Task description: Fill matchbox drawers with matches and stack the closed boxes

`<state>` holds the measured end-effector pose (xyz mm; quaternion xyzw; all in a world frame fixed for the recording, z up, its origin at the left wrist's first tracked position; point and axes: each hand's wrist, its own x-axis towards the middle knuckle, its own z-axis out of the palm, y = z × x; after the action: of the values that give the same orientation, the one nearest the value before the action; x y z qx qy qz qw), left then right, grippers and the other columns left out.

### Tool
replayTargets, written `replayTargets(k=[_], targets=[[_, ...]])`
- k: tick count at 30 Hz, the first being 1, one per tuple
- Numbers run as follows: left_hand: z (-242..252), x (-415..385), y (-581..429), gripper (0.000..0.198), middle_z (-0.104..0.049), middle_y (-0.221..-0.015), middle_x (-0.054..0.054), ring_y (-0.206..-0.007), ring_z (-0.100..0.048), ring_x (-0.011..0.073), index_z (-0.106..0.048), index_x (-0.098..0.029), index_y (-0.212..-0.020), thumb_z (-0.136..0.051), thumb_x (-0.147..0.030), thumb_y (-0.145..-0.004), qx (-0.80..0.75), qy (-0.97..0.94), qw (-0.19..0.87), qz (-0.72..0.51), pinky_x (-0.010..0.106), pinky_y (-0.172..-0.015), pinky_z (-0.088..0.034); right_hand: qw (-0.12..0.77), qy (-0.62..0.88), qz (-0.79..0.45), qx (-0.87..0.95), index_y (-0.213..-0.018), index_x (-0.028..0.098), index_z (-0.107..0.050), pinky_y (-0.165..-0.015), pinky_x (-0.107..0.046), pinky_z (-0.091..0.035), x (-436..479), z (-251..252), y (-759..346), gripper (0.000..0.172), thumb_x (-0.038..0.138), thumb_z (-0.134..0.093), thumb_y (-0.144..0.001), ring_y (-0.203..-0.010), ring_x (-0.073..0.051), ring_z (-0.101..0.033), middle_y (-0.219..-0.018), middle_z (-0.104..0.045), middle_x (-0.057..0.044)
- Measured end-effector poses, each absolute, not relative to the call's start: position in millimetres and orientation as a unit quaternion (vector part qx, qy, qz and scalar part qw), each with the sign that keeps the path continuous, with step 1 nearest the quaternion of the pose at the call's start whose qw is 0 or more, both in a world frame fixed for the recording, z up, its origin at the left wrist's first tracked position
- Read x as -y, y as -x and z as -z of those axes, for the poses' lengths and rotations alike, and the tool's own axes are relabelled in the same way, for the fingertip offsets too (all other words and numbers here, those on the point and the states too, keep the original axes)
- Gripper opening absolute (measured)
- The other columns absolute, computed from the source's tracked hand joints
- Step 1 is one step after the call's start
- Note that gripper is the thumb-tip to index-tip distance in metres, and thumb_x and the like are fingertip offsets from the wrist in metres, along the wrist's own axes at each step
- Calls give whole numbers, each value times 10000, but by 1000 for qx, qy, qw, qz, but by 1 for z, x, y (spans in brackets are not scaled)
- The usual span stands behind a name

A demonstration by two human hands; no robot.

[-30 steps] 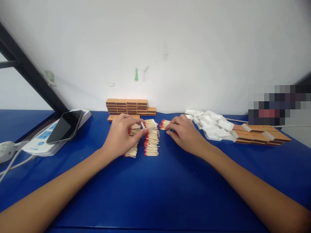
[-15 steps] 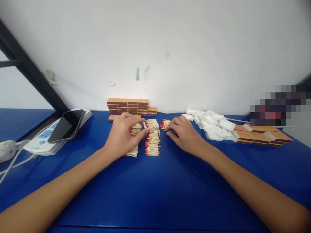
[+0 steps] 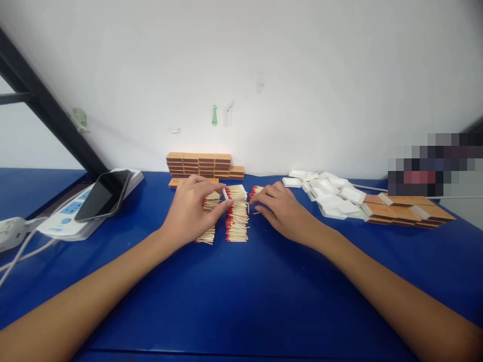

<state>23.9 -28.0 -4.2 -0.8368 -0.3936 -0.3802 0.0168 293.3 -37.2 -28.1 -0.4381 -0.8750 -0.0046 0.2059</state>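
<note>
My left hand (image 3: 192, 208) is closed, its thumb and index finger gripping the end of a small white matchbox tray (image 3: 225, 193). Matches (image 3: 236, 193) with red heads fill this tray. Below it runs a column of loose matches (image 3: 237, 229), heads mostly to the left. More matches (image 3: 207, 236) lie partly covered beneath my left hand. My right hand (image 3: 281, 206) hovers low at the right of the column, thumb and index finger slightly apart. By its thumb tip lies a single match (image 3: 256, 213). Its fingers partly hide another small heap of matches (image 3: 254, 191).
Orange matchboxes (image 3: 198, 166) are stacked against the wall. At right lie a pile of white trays (image 3: 327, 193) and more orange boxes (image 3: 409, 211), some with trays partly out. A phone (image 3: 103, 195) rests on a power strip (image 3: 64, 226) at left, with white cables alongside.
My right hand has shifted slightly left toward the match column, and a single match now shows by its thumb. My left hand stays on the tray.
</note>
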Motion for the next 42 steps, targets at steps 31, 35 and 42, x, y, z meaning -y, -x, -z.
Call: replayTargets(k=[31, 35, 42], targets=[[3, 29, -23, 293, -807, -1000, 53, -995, -666, 264, -781, -193, -1112, -782, -416, -922, 376, 845, 30, 379, 429, -903, -489, 148, 437, 80, 884, -973, 202, -728, -818, -432, -400, 37, 21, -309, 248, 227, -493, -1049, -938, -280, -486, -980, -634, -122], [5, 28, -23, 296, -805, -1002, 59, -1000, -665, 264, -783, -180, -1119, -779, -406, -927, 374, 847, 31, 377, 422, -904, -477, 140, 436, 76, 886, -966, 214, -739, -818, -419, -401, 40, 18, -312, 186, 220, -561, -1017, -953, -280, -501, -994, -646, -113], [6, 28, -23, 292, -799, -978, 48, -992, -663, 255, -787, -194, -1125, -789, -402, -920, 374, 849, 33, 373, 419, -918, -477, 116, 436, 50, 891, -903, 184, -659, -841, -410, -411, 41, 19, -310, 153, 200, -567, -1025, -982, -283, -497, -1007, -639, -114]])
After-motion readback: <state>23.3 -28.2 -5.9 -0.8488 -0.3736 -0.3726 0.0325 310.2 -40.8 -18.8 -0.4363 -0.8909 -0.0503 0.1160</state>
